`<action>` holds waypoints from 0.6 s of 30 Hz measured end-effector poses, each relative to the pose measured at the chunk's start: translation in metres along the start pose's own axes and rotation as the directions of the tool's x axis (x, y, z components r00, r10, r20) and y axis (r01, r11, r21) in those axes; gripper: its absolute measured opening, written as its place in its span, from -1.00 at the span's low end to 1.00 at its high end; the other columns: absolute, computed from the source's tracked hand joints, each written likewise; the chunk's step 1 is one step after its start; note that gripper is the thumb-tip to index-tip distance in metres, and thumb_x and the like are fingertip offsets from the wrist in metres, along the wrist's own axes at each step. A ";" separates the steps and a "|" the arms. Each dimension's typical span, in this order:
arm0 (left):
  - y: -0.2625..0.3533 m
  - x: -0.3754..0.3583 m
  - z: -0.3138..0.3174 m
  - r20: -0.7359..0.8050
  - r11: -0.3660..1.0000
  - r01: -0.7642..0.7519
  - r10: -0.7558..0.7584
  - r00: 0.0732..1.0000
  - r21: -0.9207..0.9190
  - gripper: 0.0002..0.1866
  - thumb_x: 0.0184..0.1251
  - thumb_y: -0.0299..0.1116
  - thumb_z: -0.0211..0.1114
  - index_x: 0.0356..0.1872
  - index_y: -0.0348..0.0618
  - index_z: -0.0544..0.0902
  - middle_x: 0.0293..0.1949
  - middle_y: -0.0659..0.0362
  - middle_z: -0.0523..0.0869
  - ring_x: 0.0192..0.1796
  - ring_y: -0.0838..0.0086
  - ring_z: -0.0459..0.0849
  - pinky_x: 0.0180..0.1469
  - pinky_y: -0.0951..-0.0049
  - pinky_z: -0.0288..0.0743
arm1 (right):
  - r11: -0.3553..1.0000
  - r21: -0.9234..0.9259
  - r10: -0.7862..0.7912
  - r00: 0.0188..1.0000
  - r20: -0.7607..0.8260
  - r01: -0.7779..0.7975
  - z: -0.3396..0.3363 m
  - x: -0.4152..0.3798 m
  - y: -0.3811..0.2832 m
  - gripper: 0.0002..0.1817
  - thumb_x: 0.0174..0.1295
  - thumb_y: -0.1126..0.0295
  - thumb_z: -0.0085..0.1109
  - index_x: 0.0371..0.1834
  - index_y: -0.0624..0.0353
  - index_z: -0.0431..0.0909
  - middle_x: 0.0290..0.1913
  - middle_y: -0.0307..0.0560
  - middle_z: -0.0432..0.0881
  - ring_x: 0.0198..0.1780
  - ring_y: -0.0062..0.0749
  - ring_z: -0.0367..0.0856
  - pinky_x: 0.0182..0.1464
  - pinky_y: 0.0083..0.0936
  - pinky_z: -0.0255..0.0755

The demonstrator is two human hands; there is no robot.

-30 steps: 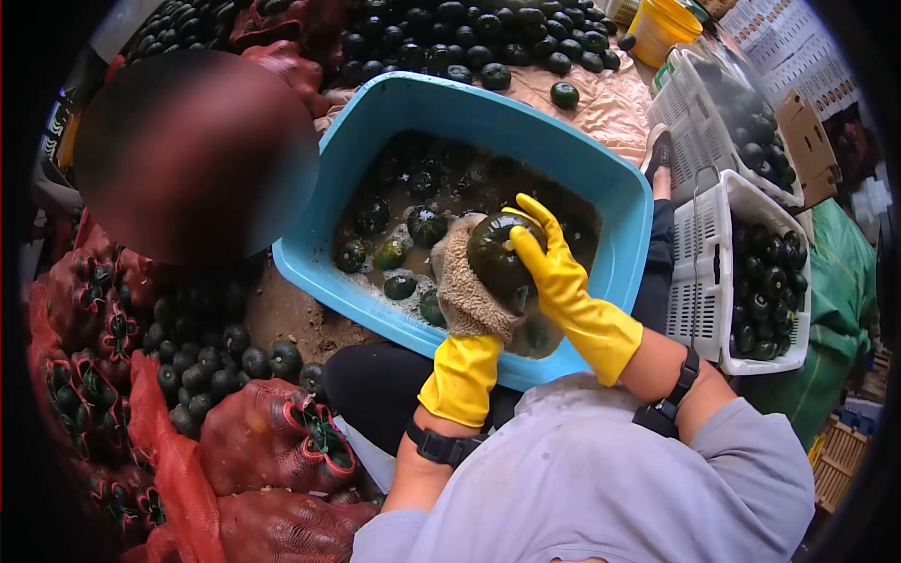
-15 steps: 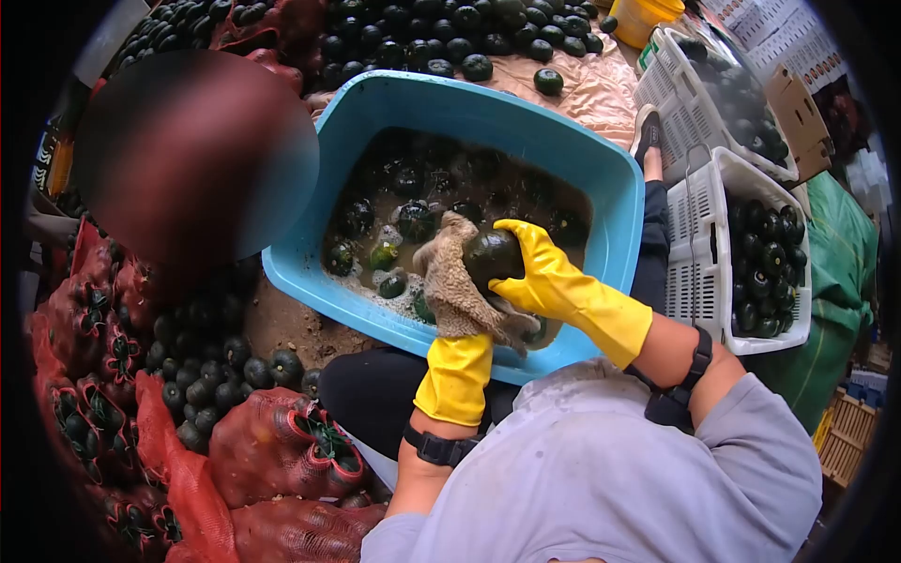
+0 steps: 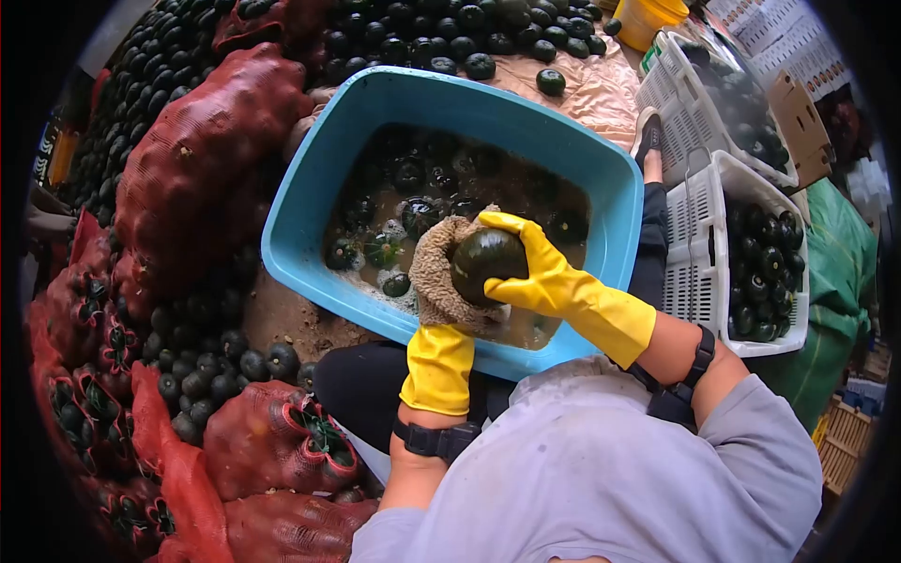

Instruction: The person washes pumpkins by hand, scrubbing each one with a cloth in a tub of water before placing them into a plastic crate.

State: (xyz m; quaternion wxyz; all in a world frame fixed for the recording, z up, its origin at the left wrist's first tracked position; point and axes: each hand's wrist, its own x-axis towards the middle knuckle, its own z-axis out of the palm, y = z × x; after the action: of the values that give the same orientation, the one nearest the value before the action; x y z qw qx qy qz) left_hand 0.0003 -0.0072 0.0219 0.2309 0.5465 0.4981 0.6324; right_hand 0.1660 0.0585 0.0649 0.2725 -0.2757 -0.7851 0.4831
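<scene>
A dark green squash [image 3: 490, 266] is held above the murky water of a blue tub [image 3: 298, 230]. My right hand [image 3: 540, 279], in a yellow rubber glove, grips it from the right, with fingers over the top and thumb at the lower side. On its left side lies a tan, nubbly cloth [image 3: 434, 274], which wraps my left hand [image 3: 439, 364]. Only that glove's yellow cuff shows; the fingers are hidden under the cloth. More squashes [image 3: 410, 216] float in the water below, with some foam among them.
White crates [image 3: 692, 253] of squashes stand at the right, beside a green sheet [image 3: 840, 263]. Red mesh sacks [image 3: 192, 169] and loose squashes [image 3: 211, 380] crowd the left. Behind the tub, a squash pile [image 3: 441, 38] borders a pinkish sheet [image 3: 601, 98]. A yellow bucket [image 3: 648, 21] is at the back.
The squash has turned and come slightly nearer in my right hand. The cloth, loosely draped before, now bunches against its left side, and my left forearm has shifted a little left.
</scene>
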 end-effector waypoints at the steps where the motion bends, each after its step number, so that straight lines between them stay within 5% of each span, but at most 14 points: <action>1: -0.008 -0.009 0.007 -0.079 0.994 0.109 -0.108 0.991 0.010 -0.01 -0.12 -0.21 0.79 0.39 -0.26 0.45 0.23 0.01 0.71 0.28 0.21 0.69 0.40 0.22 0.58 | 0.882 0.399 0.240 0.967 0.081 -0.252 0.003 0.007 -0.001 -0.07 0.19 0.27 0.58 0.61 0.11 0.27 0.43 0.14 0.51 0.49 -0.06 0.46 0.58 -0.16 0.26; 2: -0.010 -0.008 0.012 -0.116 0.989 0.143 -0.138 0.984 0.038 -0.04 -0.11 -0.22 0.77 0.37 -0.24 0.46 0.24 -0.01 0.69 0.29 0.20 0.68 0.41 0.23 0.57 | 0.836 0.489 0.249 0.966 0.067 -0.249 0.007 0.014 0.016 -0.12 0.27 0.15 0.53 0.59 0.14 0.30 0.42 0.17 0.51 0.48 0.00 0.47 0.55 -0.13 0.29; 4: 0.046 0.021 0.003 0.025 0.967 0.145 -0.154 0.988 0.208 -0.12 -0.07 -0.23 0.74 0.33 -0.20 0.49 0.28 -0.03 0.66 0.31 0.20 0.67 0.43 0.25 0.54 | 0.943 -0.068 0.303 0.925 -0.231 -0.326 0.018 0.024 0.024 -0.16 0.30 0.11 0.50 0.58 0.17 0.32 0.44 0.24 0.47 0.48 0.13 0.45 0.54 -0.09 0.28; 5: 0.067 0.029 0.000 0.095 0.962 0.133 -0.159 0.983 0.239 -0.15 -0.05 -0.23 0.72 0.32 -0.19 0.50 0.30 -0.04 0.64 0.32 0.20 0.67 0.43 0.26 0.53 | 0.941 -0.335 -0.100 0.915 -0.391 -0.040 0.029 0.026 0.051 -0.17 0.31 0.10 0.50 0.56 0.18 0.35 0.48 0.31 0.41 0.50 0.23 0.38 0.56 -0.06 0.25; 8: 0.006 -0.010 0.026 -0.055 0.902 0.153 -0.143 0.988 0.404 0.09 -0.01 -0.05 0.65 0.55 -0.27 0.30 0.46 -0.15 0.48 0.47 0.05 0.50 0.55 0.17 0.34 | 0.935 -0.354 -0.116 0.927 -0.356 -0.019 0.042 0.010 0.035 -0.15 0.29 0.11 0.51 0.59 0.15 0.34 0.50 0.31 0.38 0.53 0.23 0.34 0.59 -0.05 0.20; 9: 0.015 -0.003 0.020 -0.028 0.913 0.107 -0.105 0.994 0.393 0.17 0.01 0.02 0.62 0.63 -0.30 0.24 0.51 -0.18 0.42 0.52 -0.01 0.44 0.59 0.14 0.27 | 0.959 -0.276 -0.166 0.926 -0.339 0.071 0.039 0.008 0.042 -0.14 0.29 0.10 0.53 0.59 0.11 0.34 0.50 0.29 0.38 0.53 0.16 0.35 0.58 -0.08 0.21; 10: 0.029 0.000 0.006 0.066 0.937 0.119 -0.149 0.987 0.329 0.20 -0.01 0.03 0.60 0.64 -0.32 0.21 0.52 -0.19 0.42 0.53 -0.05 0.43 0.60 0.12 0.25 | 0.995 -0.041 0.073 0.926 -0.371 -0.095 0.047 -0.004 0.043 -0.20 0.34 0.08 0.50 0.57 0.07 0.37 0.49 0.17 0.41 0.49 -0.02 0.42 0.56 -0.16 0.26; 11: 0.006 0.003 0.004 0.036 0.973 -0.048 0.041 0.999 0.228 0.16 -0.11 0.00 0.59 0.60 -0.28 0.33 0.46 -0.16 0.51 0.47 -0.05 0.52 0.56 0.17 0.33 | 0.922 0.344 0.280 0.921 -0.271 -0.179 0.048 -0.009 0.032 -0.24 0.38 0.05 0.45 0.56 0.06 0.38 0.47 0.10 0.44 0.47 -0.12 0.44 0.54 -0.21 0.30; 12: 0.024 0.015 -0.005 0.074 0.980 0.013 -0.028 0.997 0.198 -0.09 -0.02 -0.07 0.55 0.45 -0.21 0.55 0.28 -0.06 0.69 0.32 0.03 0.66 0.42 0.18 0.48 | 0.690 0.672 0.443 0.891 -0.100 -0.268 0.049 -0.015 0.019 -0.28 0.43 0.03 0.41 0.55 0.04 0.39 0.45 0.03 0.46 0.45 -0.23 0.47 0.52 -0.26 0.33; 13: 0.015 0.017 -0.008 0.118 0.971 -0.003 -0.026 0.993 0.239 -0.30 0.08 -0.11 0.50 0.28 -0.19 0.64 0.18 -0.02 0.75 0.24 0.07 0.70 0.33 0.20 0.53 | 0.633 0.701 0.468 0.884 -0.008 -0.329 0.037 -0.022 0.014 -0.33 0.49 0.02 0.34 0.54 0.03 0.39 0.39 -0.08 0.52 0.39 -0.37 0.51 0.47 -0.34 0.40; 14: 0.008 0.018 -0.007 0.158 0.960 -0.024 -0.021 0.987 0.279 -0.51 0.17 -0.14 0.46 0.10 -0.16 0.74 0.07 0.03 0.80 0.16 0.12 0.75 0.25 0.22 0.58 | 0.480 0.805 0.501 0.862 0.075 -0.349 0.031 -0.024 0.016 -0.34 0.50 -0.06 0.27 0.52 0.04 0.44 0.37 -0.03 0.59 0.36 -0.28 0.60 0.42 -0.20 0.52; 16: 0.042 0.026 -0.004 0.095 0.797 0.311 -0.414 0.905 0.518 -0.70 0.30 -0.19 0.36 -0.08 -0.16 0.72 0.01 0.00 0.81 0.09 0.14 0.77 0.14 0.26 0.61 | 0.012 0.874 0.505 0.757 0.415 -0.487 -0.002 -0.027 0.009 -0.36 0.50 -0.14 0.19 0.48 0.00 0.50 0.37 0.03 0.63 0.32 -0.07 0.69 0.37 0.06 0.59; 17: 0.045 0.027 -0.003 0.058 0.713 0.372 -0.499 0.865 0.594 -0.76 0.35 -0.20 0.33 -0.16 -0.16 0.70 0.00 -0.01 0.81 0.05 0.14 0.78 0.09 0.27 0.63 | -0.147 0.870 0.472 0.740 0.479 -0.470 -0.007 -0.028 0.015 -0.32 0.47 -0.24 0.15 0.45 -0.01 0.54 0.33 0.10 0.67 0.31 0.12 0.70 0.32 0.33 0.57; 18: 0.047 0.029 -0.001 0.020 0.617 0.422 -0.579 0.815 0.664 -0.78 0.40 -0.20 0.30 -0.23 -0.15 0.68 -0.01 -0.02 0.81 0.02 0.14 0.79 0.04 0.28 0.64 | -0.169 0.844 0.502 0.693 0.518 -0.509 -0.015 -0.029 0.019 -0.29 0.46 -0.26 0.13 0.47 -0.03 0.53 0.37 0.11 0.64 0.36 0.17 0.65 0.34 0.39 0.51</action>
State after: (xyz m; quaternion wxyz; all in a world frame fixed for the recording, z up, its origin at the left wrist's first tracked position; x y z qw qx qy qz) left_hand 0.0025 -0.0020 0.0766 0.2581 0.4988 0.7828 0.2681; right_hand 0.2001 0.0547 0.0485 0.1652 -0.3055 -0.0817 0.9342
